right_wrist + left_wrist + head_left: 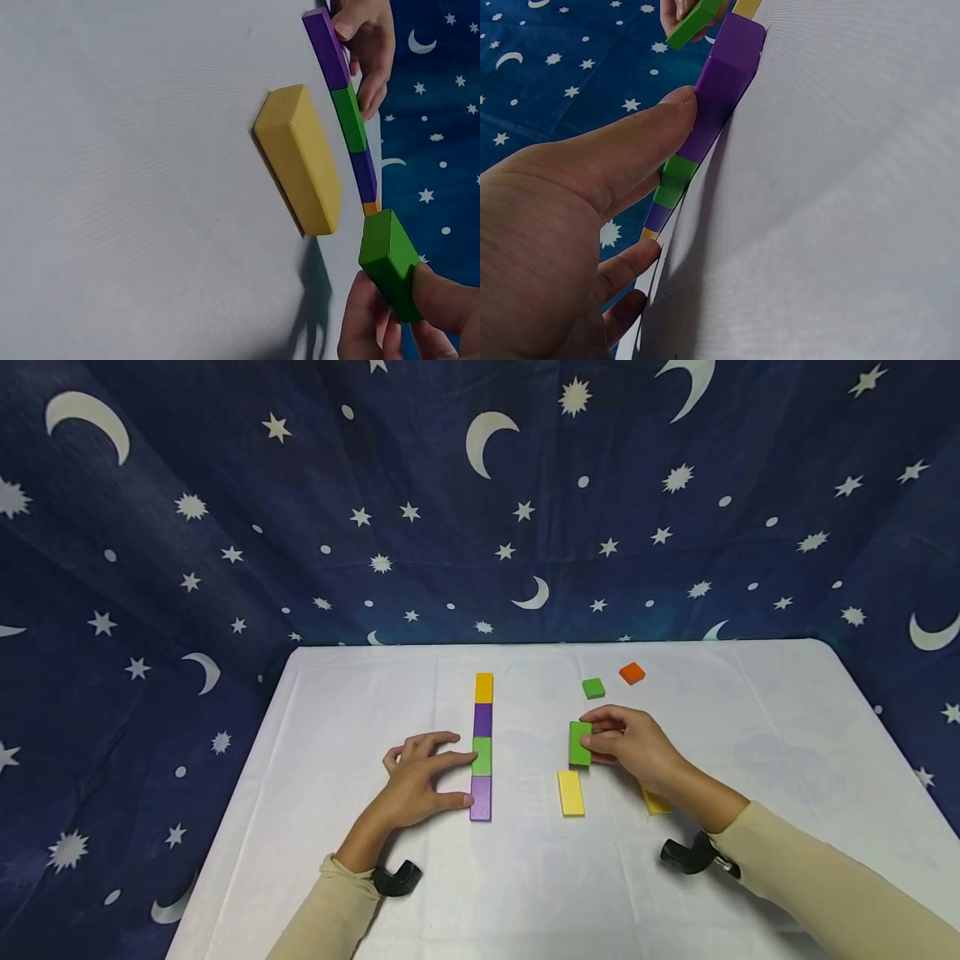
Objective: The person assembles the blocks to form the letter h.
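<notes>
A starry blue cloth (pixel 450 502) backs the white table (pixel 510 885).

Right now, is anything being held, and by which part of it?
The right hand holds a green block by its right-hand side in the head view, between thumb and fingers. The left hand only touches the row of blocks.

I can't read any words, letters or numbers here. The blue cloth (pixel 420 443) has only white moons (pixel 478 443), stars (pixel 575 397) and dots (pixel 583 482) printed on it. The blocks (pixel 580 743) show just plain colors. I see no writing on the white counter (pixel 525 885) or the black clips (pixel 397 878).
</notes>
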Demonstrator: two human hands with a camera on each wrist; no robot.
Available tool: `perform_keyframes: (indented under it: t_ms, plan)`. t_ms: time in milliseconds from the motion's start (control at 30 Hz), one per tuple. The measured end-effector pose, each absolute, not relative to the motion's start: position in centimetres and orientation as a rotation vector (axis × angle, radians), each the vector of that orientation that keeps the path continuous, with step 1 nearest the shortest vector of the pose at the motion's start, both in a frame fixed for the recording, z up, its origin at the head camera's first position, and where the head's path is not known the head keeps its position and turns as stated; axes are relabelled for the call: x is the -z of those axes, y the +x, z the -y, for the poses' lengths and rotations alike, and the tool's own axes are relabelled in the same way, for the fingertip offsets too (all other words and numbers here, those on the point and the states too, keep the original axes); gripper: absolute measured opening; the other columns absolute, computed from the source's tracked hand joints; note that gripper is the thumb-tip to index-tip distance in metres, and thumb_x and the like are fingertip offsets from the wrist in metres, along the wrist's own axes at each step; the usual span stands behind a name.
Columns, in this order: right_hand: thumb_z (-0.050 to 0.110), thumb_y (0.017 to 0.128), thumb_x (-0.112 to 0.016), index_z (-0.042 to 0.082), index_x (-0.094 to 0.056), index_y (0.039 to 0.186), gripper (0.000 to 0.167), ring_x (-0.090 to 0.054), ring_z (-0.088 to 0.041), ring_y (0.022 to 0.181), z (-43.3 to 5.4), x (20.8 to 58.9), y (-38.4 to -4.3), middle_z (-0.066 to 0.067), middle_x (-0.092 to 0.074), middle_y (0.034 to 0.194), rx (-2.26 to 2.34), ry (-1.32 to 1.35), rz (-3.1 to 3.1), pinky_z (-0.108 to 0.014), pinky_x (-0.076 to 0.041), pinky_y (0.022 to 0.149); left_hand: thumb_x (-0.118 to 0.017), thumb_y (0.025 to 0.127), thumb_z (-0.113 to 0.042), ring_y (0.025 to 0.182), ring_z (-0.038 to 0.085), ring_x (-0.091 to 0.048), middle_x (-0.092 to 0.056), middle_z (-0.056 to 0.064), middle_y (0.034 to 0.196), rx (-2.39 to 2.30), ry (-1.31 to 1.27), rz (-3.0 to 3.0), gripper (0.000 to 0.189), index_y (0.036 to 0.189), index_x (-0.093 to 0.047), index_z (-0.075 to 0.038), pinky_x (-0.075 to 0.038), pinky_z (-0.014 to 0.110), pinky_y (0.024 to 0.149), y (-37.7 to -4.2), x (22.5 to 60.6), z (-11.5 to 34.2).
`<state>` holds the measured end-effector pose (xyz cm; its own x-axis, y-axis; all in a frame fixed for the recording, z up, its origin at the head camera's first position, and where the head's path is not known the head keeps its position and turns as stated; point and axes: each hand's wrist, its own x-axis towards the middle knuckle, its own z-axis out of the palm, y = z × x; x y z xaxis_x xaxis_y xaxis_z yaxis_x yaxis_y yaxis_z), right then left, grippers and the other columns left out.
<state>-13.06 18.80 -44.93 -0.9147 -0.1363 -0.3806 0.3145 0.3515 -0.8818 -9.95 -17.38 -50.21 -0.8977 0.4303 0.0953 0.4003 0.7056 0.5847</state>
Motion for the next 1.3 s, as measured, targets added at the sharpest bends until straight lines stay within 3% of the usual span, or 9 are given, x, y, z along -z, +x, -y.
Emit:
perform_keyframes:
  t_ms: [500,1300]
  plan:
    - [0.009,0.092,-0.075,0.001,-0.062,0.13,0.041,-0.069,-0.013,0.086,-17.5,45.7,-14.0,-0.009,-0.062,0.109,1.668,0.222,-2.125,-0.035,-0.062,0.08,-0.085,0.076,-0.054,0.137,0.028,-0.038,-0.05,0.0,0.15,-0.972,0.68,-2.848,0.063,0.134,-0.067,-0.038,-0.009,0.066,0.102,-10.0,50.0,17.2]
    - [0.009,0.087,-0.081,0.001,-0.069,0.121,0.037,-0.071,-0.015,0.083,-16.9,46.5,-14.1,-0.017,-0.067,0.113,1.517,0.188,-2.279,-0.032,-0.062,0.075,-0.085,0.076,-0.055,0.137,0.028,-0.037,-0.05,0.0,0.15,-0.965,0.663,-2.842,0.063,0.134,-0.067,-0.039,-0.01,0.064,0.102,-9.9,50.0,17.3]
